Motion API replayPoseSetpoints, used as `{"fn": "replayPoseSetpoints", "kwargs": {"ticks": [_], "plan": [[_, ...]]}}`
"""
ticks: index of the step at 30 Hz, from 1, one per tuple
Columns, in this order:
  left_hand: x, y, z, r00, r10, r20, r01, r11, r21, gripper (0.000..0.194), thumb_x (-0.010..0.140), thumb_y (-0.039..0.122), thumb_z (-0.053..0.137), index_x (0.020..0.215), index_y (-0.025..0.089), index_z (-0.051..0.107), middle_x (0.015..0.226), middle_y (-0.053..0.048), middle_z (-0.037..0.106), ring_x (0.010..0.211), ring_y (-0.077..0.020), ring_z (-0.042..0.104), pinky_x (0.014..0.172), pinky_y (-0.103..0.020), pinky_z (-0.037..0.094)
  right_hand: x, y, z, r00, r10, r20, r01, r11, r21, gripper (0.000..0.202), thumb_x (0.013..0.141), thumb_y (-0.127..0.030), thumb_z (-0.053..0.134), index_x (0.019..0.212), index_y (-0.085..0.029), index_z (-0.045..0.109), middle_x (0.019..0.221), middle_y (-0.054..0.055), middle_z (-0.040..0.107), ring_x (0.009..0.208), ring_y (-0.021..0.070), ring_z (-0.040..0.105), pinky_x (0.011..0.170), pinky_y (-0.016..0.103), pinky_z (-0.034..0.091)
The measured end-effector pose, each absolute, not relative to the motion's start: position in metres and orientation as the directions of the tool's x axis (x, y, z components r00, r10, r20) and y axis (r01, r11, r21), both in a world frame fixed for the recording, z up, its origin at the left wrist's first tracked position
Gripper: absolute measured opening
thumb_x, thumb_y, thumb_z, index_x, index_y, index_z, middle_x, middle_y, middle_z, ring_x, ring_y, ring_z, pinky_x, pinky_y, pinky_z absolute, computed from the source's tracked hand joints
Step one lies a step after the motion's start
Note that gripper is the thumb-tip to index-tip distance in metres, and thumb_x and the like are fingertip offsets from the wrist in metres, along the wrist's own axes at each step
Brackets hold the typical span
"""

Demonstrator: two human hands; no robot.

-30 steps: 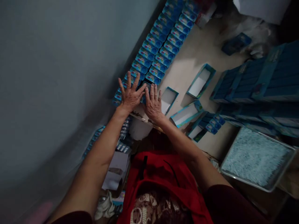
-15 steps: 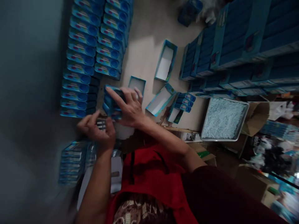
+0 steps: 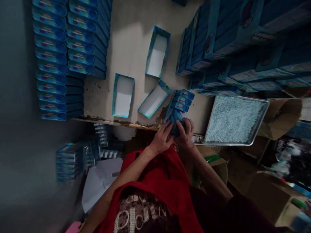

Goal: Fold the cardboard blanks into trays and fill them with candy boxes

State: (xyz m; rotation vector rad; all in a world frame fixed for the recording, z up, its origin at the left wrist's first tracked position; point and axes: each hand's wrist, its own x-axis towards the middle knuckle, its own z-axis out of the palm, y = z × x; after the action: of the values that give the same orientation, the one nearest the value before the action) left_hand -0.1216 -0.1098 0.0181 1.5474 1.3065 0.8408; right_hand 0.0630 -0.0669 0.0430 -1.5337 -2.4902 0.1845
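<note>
My left hand and my right hand are together at the table's front edge, closed round a few small blue boxes from either side. These boxes are at the near end of a blue tray, just in front of three blue boxes lying side by side. To the left, an open blue tray with a white inside lies at a slant. Another open tray sits further left, and one more lies behind. My fingers hide part of the held boxes.
Tall stacks of blue boxes stand at the left, and large packed blue cartons at the right. A metal tray of pale blue pieces lies right of my hands. Cardboard boxes are below the table edge.
Both hands have moved right from beside the left stacks to the slanted trays, with the blue boxes. The left open tray is now uncovered. The view has shifted a little.
</note>
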Motion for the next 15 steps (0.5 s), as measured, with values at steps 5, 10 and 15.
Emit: {"fn": "replayPoseSetpoints", "kwargs": {"ticks": [5, 10, 15], "plan": [[-0.110, -0.115, 0.001, 0.194, 0.981, -0.026, 0.336, -0.042, 0.941, 0.083, 0.099, 0.016, 0.047, 0.175, 0.022, 0.015, 0.179, -0.019, 0.025, 0.169, -0.0332, 0.018, 0.135, -0.061, 0.029, 0.062, -0.070, 0.017, -0.432, 0.870, 0.236, 0.862, 0.476, -0.173, 0.069, 0.092, -0.034, 0.065, 0.158, -0.032, 0.046, 0.153, 0.018, 0.044, 0.144, 0.0404, 0.045, 0.114, 0.066, 0.048], [-0.100, -0.111, 0.000, 0.178, 0.982, -0.065, 0.346, -0.001, 0.938, 0.079, 0.102, 0.027, 0.047, 0.174, 0.020, 0.017, 0.177, -0.020, 0.029, 0.167, -0.0346, 0.025, 0.134, -0.062, 0.029, 0.062, -0.057, 0.035, -0.424, 0.902, 0.086, 0.869, 0.432, -0.243, 0.070, 0.096, -0.036, 0.063, 0.163, -0.028, 0.045, 0.156, 0.019, 0.043, 0.146, 0.0389, 0.043, 0.120, 0.065, 0.045], [-0.083, -0.104, -0.001, 0.162, 0.973, -0.165, 0.295, 0.112, 0.949, 0.081, 0.109, 0.044, 0.043, 0.175, 0.018, 0.004, 0.178, -0.022, 0.027, 0.168, -0.0317, 0.026, 0.134, -0.057, 0.033, 0.066, -0.049, 0.045, -0.463, 0.886, -0.001, 0.851, 0.444, -0.281, 0.059, 0.100, -0.034, 0.058, 0.158, -0.026, 0.055, 0.158, 0.018, 0.046, 0.150, 0.0380, 0.041, 0.127, 0.066, 0.035]]}}
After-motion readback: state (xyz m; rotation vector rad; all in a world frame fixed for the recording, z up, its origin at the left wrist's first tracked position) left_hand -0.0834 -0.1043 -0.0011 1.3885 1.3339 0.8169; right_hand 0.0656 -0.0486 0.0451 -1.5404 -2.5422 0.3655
